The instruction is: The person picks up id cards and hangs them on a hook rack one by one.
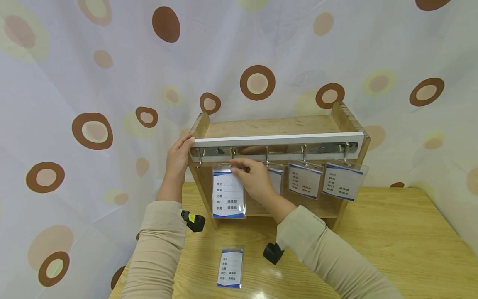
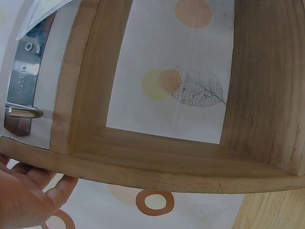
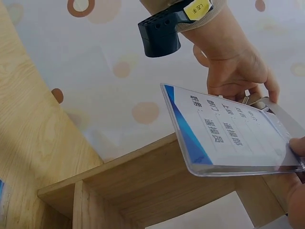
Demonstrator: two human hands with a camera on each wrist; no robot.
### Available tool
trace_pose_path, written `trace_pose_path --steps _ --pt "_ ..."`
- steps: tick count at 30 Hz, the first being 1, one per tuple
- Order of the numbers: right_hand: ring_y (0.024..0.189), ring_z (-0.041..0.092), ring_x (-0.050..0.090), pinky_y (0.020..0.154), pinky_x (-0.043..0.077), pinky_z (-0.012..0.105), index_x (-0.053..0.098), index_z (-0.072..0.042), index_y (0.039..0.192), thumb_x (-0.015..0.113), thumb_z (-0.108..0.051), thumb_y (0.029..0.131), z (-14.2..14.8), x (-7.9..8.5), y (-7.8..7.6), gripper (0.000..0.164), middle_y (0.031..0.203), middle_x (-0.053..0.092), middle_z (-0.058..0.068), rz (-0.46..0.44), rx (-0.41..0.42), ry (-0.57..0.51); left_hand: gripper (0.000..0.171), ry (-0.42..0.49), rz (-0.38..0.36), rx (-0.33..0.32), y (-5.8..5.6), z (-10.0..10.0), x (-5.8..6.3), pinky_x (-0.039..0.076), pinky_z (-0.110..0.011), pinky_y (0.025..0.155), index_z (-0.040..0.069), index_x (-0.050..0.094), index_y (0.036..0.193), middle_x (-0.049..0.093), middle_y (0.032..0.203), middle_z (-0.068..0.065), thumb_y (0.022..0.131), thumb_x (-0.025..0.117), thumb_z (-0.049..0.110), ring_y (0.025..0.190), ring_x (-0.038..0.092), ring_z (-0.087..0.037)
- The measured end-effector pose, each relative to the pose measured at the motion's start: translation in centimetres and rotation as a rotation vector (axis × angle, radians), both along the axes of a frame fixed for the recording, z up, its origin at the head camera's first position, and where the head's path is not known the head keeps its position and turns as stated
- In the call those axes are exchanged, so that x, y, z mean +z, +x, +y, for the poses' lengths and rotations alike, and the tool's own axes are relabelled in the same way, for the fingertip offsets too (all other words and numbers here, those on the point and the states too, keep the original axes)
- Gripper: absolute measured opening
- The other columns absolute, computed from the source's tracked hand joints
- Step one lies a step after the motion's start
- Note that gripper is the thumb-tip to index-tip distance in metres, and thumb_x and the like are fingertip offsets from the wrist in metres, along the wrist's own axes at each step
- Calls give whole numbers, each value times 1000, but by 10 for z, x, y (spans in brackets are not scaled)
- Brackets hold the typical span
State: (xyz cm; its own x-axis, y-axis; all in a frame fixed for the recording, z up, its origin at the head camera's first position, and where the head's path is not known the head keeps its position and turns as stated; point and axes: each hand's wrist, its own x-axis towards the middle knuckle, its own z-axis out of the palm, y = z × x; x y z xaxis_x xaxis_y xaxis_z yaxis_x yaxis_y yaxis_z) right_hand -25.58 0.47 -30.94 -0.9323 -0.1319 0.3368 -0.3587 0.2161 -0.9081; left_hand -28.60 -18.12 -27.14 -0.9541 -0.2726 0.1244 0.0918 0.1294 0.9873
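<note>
My right hand (image 1: 255,178) pinches the top of a clear ID badge holder (image 1: 228,197) just below the second hook (image 1: 232,152) of a metal hook rail (image 1: 239,150). In the right wrist view the badge holder (image 3: 228,131) is tilted, with the fingers (image 3: 296,145) at its top edge. Whether its slot is on the hook I cannot tell. My left hand (image 1: 178,158) grips the upper left corner of the wooden shelf (image 1: 272,126); in the left wrist view, the left hand (image 2: 33,195) holds the shelf's side board (image 2: 157,176).
Further right hang a badge partly behind my right hand, another badge (image 1: 305,179) and the rightmost badge (image 1: 344,180). One more badge (image 1: 230,267) lies on the wooden table (image 1: 403,241) in front. The leftmost hook (image 1: 199,158) is bare. A patterned curtain (image 1: 291,50) stands behind.
</note>
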Motion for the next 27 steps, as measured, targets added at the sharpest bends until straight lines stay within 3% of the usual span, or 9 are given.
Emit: trace_pose_path --steps 13,20,27 --pt "72 12 54 61 45 21 65 -6 95 59 -1 79 -1 1 0 17 86 61 3 96 -33 103 41 -6 -1 2 1 0 1 28 -39 93 15 49 124 35 133 0 86 50 30 120 29 -16" --pt "75 15 55 64 45 20 65 -3 91 59 6 76 -3 0 2 18 89 61 7 183 -49 77 41 17 5 -5 0 0 1 31 -40 91 14 49 123 36 132 -1 85 51 30 118 31 -16" --pt "75 16 54 64 45 22 65 -2 91 58 7 76 -3 -5 1 18 89 60 7 198 -55 38 41 6 7 -4 1 0 1 31 -40 91 14 49 123 36 132 -1 85 50 30 118 32 -17"
